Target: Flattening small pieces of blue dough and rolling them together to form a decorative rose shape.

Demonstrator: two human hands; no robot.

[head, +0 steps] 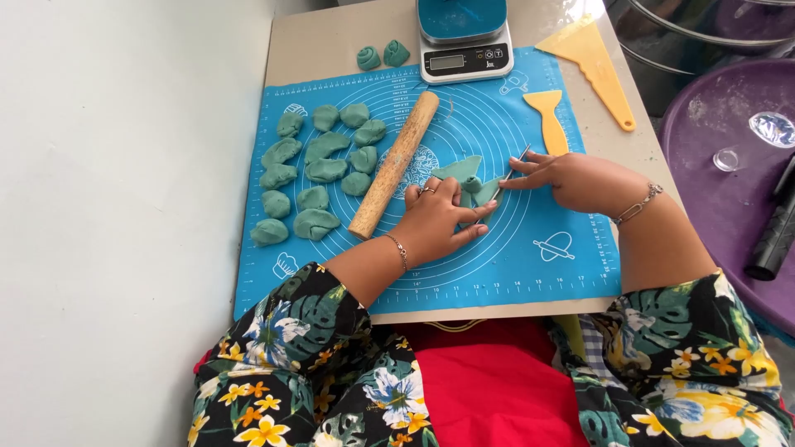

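Left hand fingers pressed flat on a green dough piece mid-mat; right hand pinches a thin metal tool against it — the shaping step, seemingly, needing steady pressure. Rolling pin lies left, dough lumps beyond; the far scale holds nothing visible — blue mat underneath.

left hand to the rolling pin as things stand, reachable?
Probably yes. The left hand rests on the flattened green dough, and the wooden rolling pin lies just beside it on the blue mat. Nothing sits between them; the dough lumps are on the pin's far side.
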